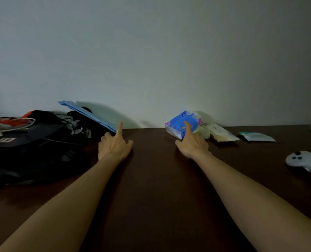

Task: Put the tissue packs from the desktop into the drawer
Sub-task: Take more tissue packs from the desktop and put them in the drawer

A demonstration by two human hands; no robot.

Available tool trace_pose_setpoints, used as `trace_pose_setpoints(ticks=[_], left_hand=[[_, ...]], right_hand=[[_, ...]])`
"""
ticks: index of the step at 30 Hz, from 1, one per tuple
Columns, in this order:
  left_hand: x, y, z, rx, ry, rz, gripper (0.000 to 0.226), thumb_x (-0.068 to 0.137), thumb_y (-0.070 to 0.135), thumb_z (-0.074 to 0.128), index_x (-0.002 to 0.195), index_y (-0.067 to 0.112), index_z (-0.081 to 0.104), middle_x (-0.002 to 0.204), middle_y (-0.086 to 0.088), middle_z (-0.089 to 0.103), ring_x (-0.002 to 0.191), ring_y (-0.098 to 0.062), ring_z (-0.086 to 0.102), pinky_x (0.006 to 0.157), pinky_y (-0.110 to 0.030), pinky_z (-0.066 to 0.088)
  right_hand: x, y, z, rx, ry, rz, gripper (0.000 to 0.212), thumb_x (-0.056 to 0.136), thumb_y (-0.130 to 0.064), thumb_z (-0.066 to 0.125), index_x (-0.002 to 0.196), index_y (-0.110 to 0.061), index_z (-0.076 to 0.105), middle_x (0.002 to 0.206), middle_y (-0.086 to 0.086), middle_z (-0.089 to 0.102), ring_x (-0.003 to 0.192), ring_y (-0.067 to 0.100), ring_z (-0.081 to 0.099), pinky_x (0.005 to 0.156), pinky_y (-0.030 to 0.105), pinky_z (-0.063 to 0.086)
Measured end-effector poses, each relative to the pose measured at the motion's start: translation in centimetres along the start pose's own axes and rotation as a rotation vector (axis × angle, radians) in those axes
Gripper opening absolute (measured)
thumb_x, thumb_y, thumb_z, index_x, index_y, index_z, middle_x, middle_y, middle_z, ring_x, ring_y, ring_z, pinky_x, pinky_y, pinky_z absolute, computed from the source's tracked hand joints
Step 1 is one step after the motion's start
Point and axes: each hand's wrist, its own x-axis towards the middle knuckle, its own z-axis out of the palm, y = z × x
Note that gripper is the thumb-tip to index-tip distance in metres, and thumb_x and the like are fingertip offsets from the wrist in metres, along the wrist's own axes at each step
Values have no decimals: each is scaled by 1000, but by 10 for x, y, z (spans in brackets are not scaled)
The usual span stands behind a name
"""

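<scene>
The right hand [192, 142] is stretched out over the dark wooden desktop [154, 179], its forefinger laid up against the near face of a blue and white tissue pack [182, 125]. The other fingers are curled under and hidden behind the knuckles, so it cannot be told whether the pack is actually gripped or only touched. The pack stands tilted near the back edge of the desktop, close to the pale wall [151, 51].

The left hand [114, 144] is held loosely half-closed, forefinger raised, thumb spread to the side; a ring is seen on the raised finger. Its fingertip meets the lower corner of a flat blue packet [89, 113], which leans up and away to the left; a firm hold cannot be made out.

Behind the right hand, a crumpled white item and a beige packet [222, 133] are partly covered by the tissue pack. A small teal sachet [256, 136] lies further right. A white controller [305, 161] is cut off by the right edge. At the left, a dark bag [33, 142] with cords is lost in shadow, and something orange is cut off by the frame.
</scene>
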Motion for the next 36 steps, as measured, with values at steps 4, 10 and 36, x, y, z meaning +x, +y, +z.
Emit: trace_pose_setpoints(ticks=[4, 10, 36], left_hand=[[20, 11, 14, 124, -38, 106, 80, 92, 65, 39, 157, 33, 5, 124, -20, 60, 112, -39, 55, 89, -47, 45], [14, 42, 15, 106, -23, 413, 78, 90, 72, 35, 156, 41, 8, 101, -4, 65, 93, -27, 65, 78, -40, 52], [0, 107, 28, 58, 38, 426, 77, 90, 74, 29, 154, 49, -6, 164, -10, 8, 151, -31, 6, 112, -72, 11]], right_hand=[[43, 14, 6, 42, 127, 142, 78, 100, -50, 50, 161, -36, 3, 146, 21, 45, 125, 38, 53, 79, 40, 37], [57, 35, 3, -179, 95, 35, 43, 97, -45, 52, 136, -27, 56, 139, 13, 55, 127, 35, 53, 96, 43, 46], [49, 99, -50, -324, 442, -78, 34, 94, -48, 42, 106, -24, 64, 104, 6, 72, 94, 27, 63, 92, 44, 36]])
